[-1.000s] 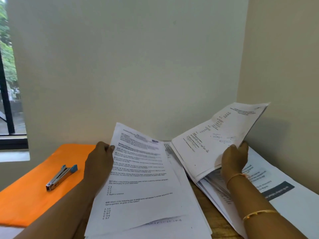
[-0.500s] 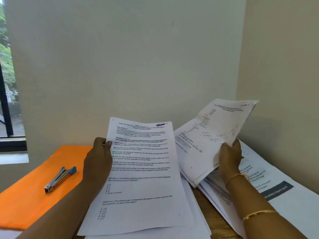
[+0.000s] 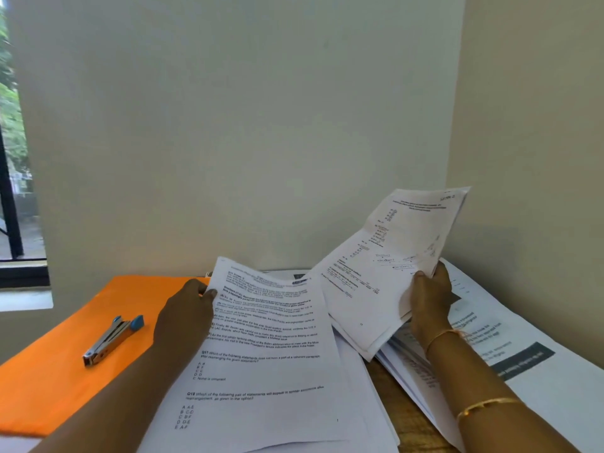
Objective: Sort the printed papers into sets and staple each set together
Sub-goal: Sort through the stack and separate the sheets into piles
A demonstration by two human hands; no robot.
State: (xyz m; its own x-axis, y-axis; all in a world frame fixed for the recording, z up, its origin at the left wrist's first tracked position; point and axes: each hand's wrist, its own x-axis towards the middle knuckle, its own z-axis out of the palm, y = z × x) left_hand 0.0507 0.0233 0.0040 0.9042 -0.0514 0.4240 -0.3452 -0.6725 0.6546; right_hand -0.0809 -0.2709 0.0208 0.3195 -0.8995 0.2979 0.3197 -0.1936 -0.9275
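The stapler (image 3: 112, 340), silver with a blue end, lies untouched on an orange folder (image 3: 58, 371), its blue end pointing away from the person. Just to the right of the stapler, the left grip (image 3: 184, 313) holds a single printed sheet (image 3: 268, 354) of numbered questions by its left edge, thumb on the printed face and the other fingers hidden behind; the sheet tilts up over a white pile of papers (image 3: 366, 403) that lies flat on the worktop (image 3: 398, 416). Farther right of the stapler, the right grip (image 3: 428, 305) is closed round the lower edge of a thin bundle of pages (image 3: 385, 266), raised off the worktop and leaning back toward the corner of the wall, the top page showing short lines of figures. Below that bundle, and farthest from the stapler, a spread stack of papers (image 3: 539, 387) rests on the worktop, its top page carrying a dark band. Two gold bangles (image 3: 487, 405) sit on the right forearm.
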